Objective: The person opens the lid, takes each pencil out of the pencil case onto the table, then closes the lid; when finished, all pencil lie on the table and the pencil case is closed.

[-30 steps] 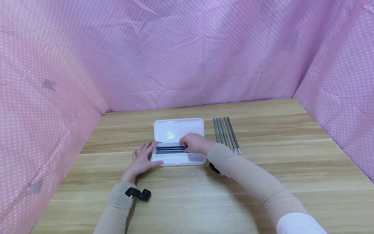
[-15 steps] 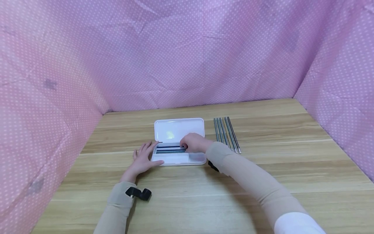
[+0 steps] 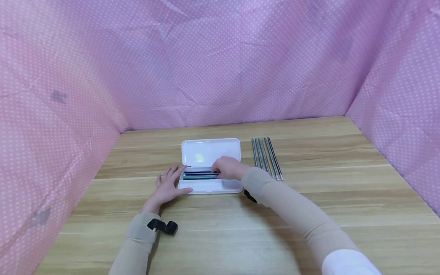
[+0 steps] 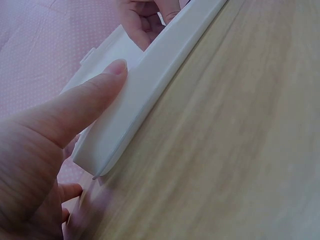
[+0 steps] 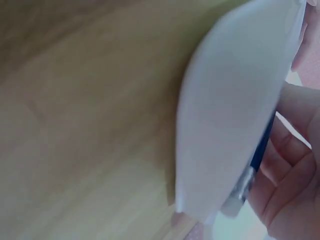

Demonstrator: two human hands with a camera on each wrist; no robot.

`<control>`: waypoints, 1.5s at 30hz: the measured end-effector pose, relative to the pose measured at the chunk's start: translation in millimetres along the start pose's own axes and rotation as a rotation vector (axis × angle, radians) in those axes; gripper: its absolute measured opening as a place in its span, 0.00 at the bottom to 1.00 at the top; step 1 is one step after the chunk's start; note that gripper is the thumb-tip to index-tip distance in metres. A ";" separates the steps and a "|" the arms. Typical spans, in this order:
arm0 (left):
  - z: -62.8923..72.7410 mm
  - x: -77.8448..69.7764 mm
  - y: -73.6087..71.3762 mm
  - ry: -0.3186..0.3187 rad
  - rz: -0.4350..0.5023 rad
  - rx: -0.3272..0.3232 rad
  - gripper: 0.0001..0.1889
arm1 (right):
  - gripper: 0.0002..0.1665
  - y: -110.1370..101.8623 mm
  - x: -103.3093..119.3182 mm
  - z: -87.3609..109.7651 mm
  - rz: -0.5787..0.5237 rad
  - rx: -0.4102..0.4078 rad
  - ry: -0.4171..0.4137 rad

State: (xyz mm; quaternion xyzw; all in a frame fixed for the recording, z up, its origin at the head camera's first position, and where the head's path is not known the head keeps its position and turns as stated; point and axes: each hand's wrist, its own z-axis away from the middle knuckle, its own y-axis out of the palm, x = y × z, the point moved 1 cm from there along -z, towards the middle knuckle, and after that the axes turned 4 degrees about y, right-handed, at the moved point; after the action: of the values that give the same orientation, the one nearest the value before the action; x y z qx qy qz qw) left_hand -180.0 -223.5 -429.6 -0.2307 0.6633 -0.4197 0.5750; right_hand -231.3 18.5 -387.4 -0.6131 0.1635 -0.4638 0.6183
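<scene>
A white plastic pencil case (image 3: 205,186) lies with its lid (image 3: 209,152) raised at the back. Several dark blue and green pencils (image 3: 200,175) rest lengthwise in its rear compartment. My left hand (image 3: 167,190) spreads around the case's left end. Its straight thumb (image 4: 95,97) presses on the front part, and the index fingertip touches near the hinge. With fingers curled, my right hand (image 3: 227,168) reaches into the case and holds a pencil. In the right wrist view, a blue pencil (image 5: 261,147) with a silver ferrule and white eraser shows between that hand and the case wall; its far end is hidden.
To the right of the case, a row of several pencils (image 3: 262,154) lies side by side, one yellowish among blue and black; my right forearm passes close to their near ends. Pink dotted cloth (image 3: 233,68) hangs around the wooden table (image 3: 213,236).
The pencils in the case have shifted slightly under my right fingers. My right hand stays at almost the same place, and the left hand keeps its place on the case.
</scene>
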 end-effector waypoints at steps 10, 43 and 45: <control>0.4 1.5 1.8 -0.014 -0.001 0.011 0.46 | 0.11 -1.6 4.9 5.3 -0.016 -0.088 0.053; -1.4 -2.4 -3.5 -0.011 -0.020 0.008 0.45 | 0.26 -24.7 -52.4 54.5 -0.802 -0.206 0.301; -0.7 -3.0 -3.6 -0.012 -0.011 0.005 0.45 | 0.28 -25.3 -58.5 58.2 -0.807 -0.202 0.295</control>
State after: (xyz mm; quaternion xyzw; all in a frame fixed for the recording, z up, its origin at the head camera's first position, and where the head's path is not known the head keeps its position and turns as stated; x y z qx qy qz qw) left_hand -180.7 -222.9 -424.9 -0.2355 0.6572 -0.4234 0.5774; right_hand -226.2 103.7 -374.5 -0.6124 0.0419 -0.7323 0.2949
